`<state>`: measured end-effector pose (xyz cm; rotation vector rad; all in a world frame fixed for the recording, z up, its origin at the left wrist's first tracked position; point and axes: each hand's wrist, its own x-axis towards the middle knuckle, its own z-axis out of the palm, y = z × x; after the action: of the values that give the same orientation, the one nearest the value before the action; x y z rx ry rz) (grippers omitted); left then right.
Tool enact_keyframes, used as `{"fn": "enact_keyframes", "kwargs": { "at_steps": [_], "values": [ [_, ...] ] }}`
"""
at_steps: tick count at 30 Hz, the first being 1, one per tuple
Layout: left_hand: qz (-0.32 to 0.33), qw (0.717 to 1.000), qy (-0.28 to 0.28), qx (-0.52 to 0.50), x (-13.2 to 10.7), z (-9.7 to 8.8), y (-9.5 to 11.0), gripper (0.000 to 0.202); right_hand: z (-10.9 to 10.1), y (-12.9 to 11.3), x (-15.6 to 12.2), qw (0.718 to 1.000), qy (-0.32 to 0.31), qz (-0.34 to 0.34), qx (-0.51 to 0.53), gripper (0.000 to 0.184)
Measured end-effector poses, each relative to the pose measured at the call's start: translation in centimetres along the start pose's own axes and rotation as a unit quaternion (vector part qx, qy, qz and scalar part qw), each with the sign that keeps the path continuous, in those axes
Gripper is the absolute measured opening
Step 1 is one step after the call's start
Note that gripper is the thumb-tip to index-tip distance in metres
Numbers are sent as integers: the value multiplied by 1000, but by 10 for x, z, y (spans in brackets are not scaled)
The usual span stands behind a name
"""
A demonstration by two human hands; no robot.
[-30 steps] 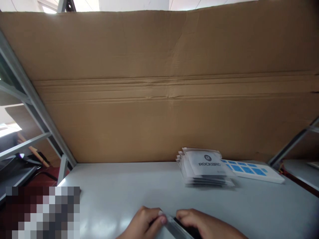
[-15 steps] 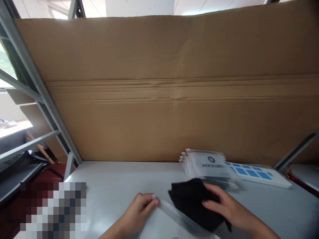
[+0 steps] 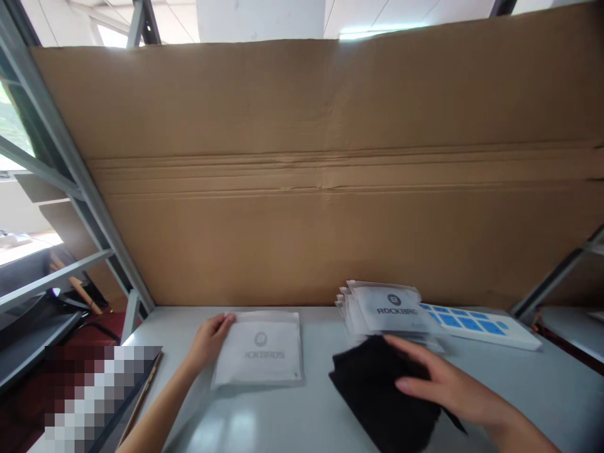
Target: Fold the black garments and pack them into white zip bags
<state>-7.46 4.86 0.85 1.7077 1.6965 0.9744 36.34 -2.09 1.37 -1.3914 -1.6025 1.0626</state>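
Note:
My left hand (image 3: 211, 340) pinches the upper left corner of a clear and white zip bag (image 3: 264, 368) with ROCKBROS print, which lies flat or nearly flat over the table. Some of the lettering shows faintly, its first letter hard to read. In my right hand (image 3: 438, 380) is a folded black cloth (image 3: 384, 396), gripped between thumb and fingers at its right side. A thin black strip hangs from the cloth's lower right. Just behind the cloth lies a stack of similar ROCKBROS bags (image 3: 387, 308).
A white flat box with blue squares (image 3: 481, 324) lies right of the stack. Tall brown cardboard (image 3: 302, 239) walls off the back of the grey table (image 3: 268, 421). Metal frame posts (image 3: 101, 207) stand at the left. A blurred-out patch covers the lower left.
My left hand has carried the zip bag up and left, away from the cloth, onto the table's left part. My right hand with the black cloth has shifted slightly right and down.

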Motion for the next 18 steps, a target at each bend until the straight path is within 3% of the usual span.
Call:
{"fn": "enact_keyframes", "kwargs": {
  "at_steps": [3,5,9,13,18],
  "values": [
    [-8,998,37,51,6,-10,-11,45,9,-12,-2,984,-176,1,-38,68],
    [-12,995,54,80,8,-13,-16,39,17,-19,-3,978,-200,10,-58,67],
    [-7,990,79,116,7,-14,-22,27,32,-15,-12,986,-107,53,-115,61],
    [12,985,115,129,8,-17,-24,23,44,14,-34,974,3,88,-206,55],
    [68,975,159,137,4,-13,-9,29,47,36,-66,966,93,47,-237,50]
  ]
}}
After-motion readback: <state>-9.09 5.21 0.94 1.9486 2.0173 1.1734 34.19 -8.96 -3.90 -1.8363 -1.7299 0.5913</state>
